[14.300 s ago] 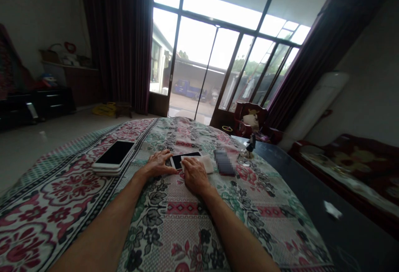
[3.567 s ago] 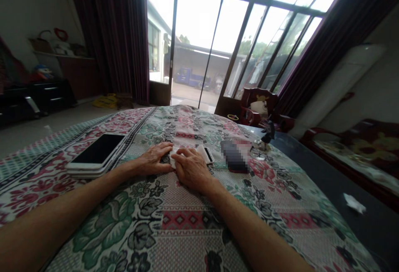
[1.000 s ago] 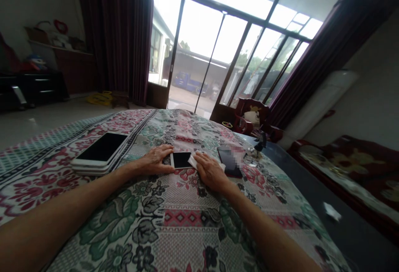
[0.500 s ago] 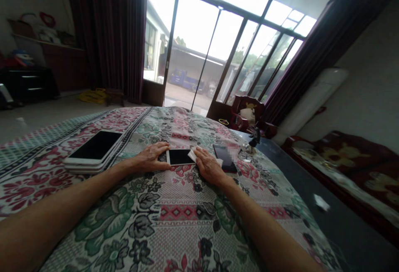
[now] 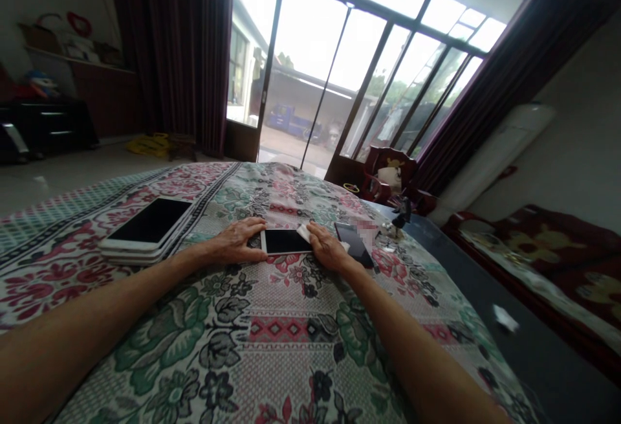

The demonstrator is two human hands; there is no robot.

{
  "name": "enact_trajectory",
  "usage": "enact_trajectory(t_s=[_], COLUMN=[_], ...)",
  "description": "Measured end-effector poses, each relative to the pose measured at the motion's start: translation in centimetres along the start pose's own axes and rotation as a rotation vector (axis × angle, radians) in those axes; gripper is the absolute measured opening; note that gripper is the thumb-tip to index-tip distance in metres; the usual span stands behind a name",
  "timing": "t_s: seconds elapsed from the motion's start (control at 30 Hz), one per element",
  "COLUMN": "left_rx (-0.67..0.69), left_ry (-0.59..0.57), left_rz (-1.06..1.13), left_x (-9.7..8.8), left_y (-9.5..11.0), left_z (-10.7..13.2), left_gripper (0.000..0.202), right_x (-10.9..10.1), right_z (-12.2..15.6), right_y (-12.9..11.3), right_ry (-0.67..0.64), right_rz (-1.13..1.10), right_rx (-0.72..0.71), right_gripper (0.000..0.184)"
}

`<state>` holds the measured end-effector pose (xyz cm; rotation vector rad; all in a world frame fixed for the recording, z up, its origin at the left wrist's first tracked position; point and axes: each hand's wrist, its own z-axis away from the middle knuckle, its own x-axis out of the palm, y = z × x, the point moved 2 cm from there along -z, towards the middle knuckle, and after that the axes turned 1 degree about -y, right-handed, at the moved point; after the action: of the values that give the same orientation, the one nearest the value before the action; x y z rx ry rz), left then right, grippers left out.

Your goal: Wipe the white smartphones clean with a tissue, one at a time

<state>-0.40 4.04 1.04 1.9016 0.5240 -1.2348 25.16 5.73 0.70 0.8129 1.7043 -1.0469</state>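
On a floral bedspread, a black-screened smartphone with a white frame lies flat between my hands. My left hand rests against its left end, fingers spread. My right hand lies at its right end, over a white cloth whose corner shows past my fingers. Just beyond that hand is a dark phone, partly blurred out. Further left, a stack of white-framed tablets or large phones sits on the spread, away from both hands.
To the right stands a dark table with a small figurine and a white scrap on it. Beyond the bed are a red wooden chair and a glazed door.
My right hand and the white cloth have slid right and away from me, uncovering more of the phone's screen. The phone now lies nearer to straight across. The view has shifted slightly.
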Motion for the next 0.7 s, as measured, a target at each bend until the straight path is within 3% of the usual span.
enact_trajectory(t_s=[0.17, 0.47, 0.7], left_rx=[-0.025, 0.001, 0.025], left_ry=[-0.009, 0.006, 0.014], left_rz=[-0.012, -0.002, -0.002], left_x=[-0.1, 0.1, 0.5], left_y=[0.1, -0.2, -0.7], left_z=[0.0, 0.0, -0.2], left_gripper=[0.075, 0.072, 0.073], right_x=[0.0, -0.5, 0.0], right_z=[0.1, 4.6, 2.4], right_y=[-0.4, -3.8, -4.8], right_ry=[0.026, -0.036, -0.049], right_rz=[0.037, 0.117, 0.124], right_rx=[0.010, -0.132, -0.200], right_gripper=[0.046, 0.047, 0.043])
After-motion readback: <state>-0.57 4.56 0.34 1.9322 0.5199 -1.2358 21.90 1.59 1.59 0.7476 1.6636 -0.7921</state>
